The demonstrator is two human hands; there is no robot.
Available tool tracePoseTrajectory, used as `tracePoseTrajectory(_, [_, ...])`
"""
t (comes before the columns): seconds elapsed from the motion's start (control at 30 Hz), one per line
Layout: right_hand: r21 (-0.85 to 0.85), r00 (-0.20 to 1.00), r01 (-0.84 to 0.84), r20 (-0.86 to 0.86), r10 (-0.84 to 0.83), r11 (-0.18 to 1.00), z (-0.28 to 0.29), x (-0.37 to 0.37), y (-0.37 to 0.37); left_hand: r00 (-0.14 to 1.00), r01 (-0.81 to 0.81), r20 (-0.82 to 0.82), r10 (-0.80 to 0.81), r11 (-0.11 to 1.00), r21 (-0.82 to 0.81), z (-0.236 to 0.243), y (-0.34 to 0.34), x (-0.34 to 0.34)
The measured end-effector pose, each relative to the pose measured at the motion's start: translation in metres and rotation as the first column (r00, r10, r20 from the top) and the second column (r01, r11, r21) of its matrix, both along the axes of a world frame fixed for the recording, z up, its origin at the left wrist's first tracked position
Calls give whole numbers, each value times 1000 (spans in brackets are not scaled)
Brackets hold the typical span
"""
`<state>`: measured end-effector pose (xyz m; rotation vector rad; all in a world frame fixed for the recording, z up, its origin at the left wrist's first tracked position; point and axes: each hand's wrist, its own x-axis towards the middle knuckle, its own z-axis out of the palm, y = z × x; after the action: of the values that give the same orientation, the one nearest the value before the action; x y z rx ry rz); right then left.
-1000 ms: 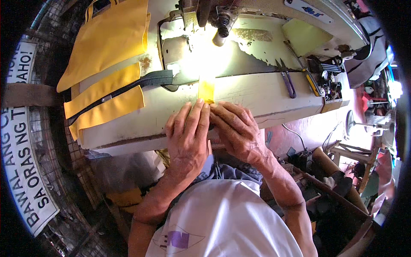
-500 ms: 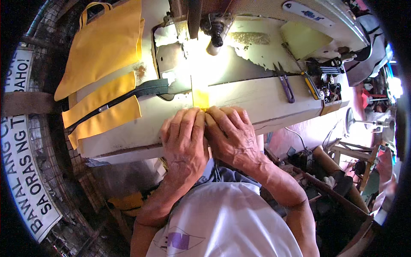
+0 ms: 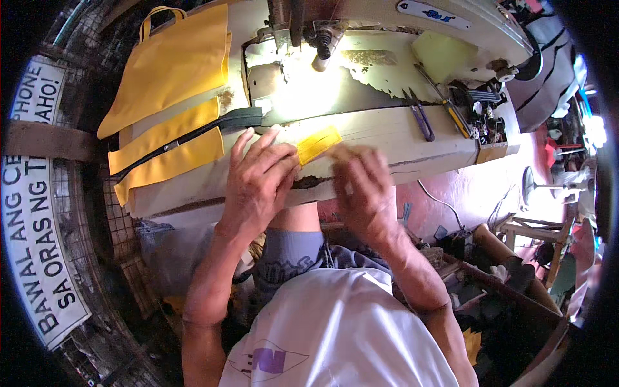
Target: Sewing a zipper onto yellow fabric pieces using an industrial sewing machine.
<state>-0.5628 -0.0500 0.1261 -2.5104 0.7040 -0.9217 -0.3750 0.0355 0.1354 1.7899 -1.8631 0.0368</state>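
Note:
A short yellow strip of leather-like material (image 3: 320, 146), with lines of stitching along it, lies at a slant near the front edge of the sewing table. My left hand (image 3: 258, 177) pinches its left end between thumb and forefinger; the other fingers are spread upward toward the zipper piece. Just off the strip's right end is my right hand (image 3: 364, 187), smeared by motion, fingers curled downward; what they hold, if anything, is hidden. Beyond both hands, the sewing machine's lit needle area (image 3: 309, 84) glares white.
At left lie a yellow bag panel with a handle (image 3: 171, 64) and a dark zipper (image 3: 187, 138) between yellow strips. Purple-handled snips (image 3: 422, 119), a yellow-and-black tool (image 3: 456, 119) and a tray of small metal parts (image 3: 493, 138) lie at right. The table's front edge (image 3: 309, 182) is chipped.
My hands, close together over the strip before, have come apart, the right moving rightward. The yellow strip, which pointed toward the machine, now lies slanted, away from the needle area.

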Motion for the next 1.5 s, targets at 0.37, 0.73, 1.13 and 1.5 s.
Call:
tracePoseTrajectory(0.37, [-32,956,-190,-234,177,981,0,-23,-24,983,50,181,-29,992,-114,1,-25,15])
tracePoseTrajectory(0.73, [-108,973,-232,-30,231,967,-16,-23,-22,973,88,199,-113,988,127,13,-22,-10])
tracePoseTrajectory(1.13, [-113,954,-277,84,287,954,-21,-23,-32,982,155,103,-157,988,26,-3,-32,-8])
tracePoseTrajectory(1.5, [146,987,-48,-144,70,988,1,-7,-39,989,76,128,-79,997,32,-6,-43,-8])
